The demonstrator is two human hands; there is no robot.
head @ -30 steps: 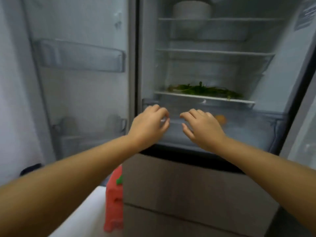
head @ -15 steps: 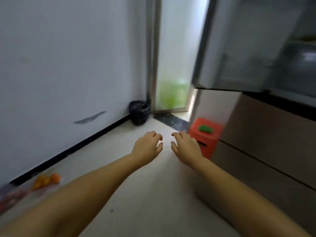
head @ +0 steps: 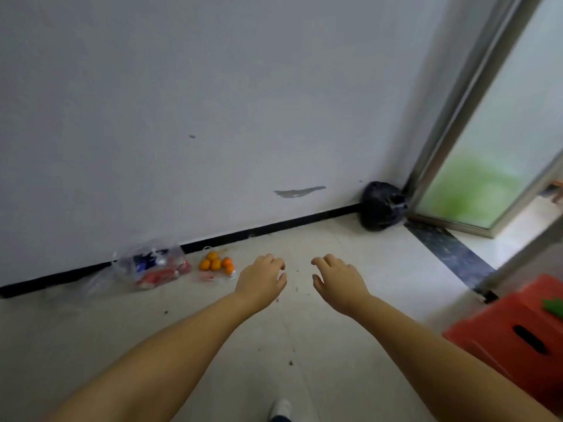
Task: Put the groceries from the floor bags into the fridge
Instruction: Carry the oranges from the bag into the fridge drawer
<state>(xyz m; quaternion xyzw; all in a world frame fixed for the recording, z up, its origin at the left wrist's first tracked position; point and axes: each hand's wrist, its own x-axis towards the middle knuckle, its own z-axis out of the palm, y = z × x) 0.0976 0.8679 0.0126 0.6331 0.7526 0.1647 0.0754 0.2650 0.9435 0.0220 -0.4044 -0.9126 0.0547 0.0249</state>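
A clear plastic bag point(head: 152, 264) with red and blue packets lies on the floor against the wall at the left. Beside it, several oranges point(head: 217, 263) sit in another thin clear bag. My left hand point(head: 262, 280) hovers just right of the oranges, fingers loosely curled, holding nothing. A short gap to the right, my right hand point(head: 338, 281) hangs in the air with relaxed fingers, empty too. The fridge is out of view.
A black rubbish bag point(head: 382, 207) sits in the corner by a frosted sliding door point(head: 487, 166). A red plastic stool point(head: 515, 327) with a green item point(head: 553, 306) on top stands at the right. My shoe point(head: 280, 411) shows at the bottom edge.
My view has swung left from the open fridge to the wall and floor. Both hands left the fridge drawer and now hover empty over the floor near the bags.
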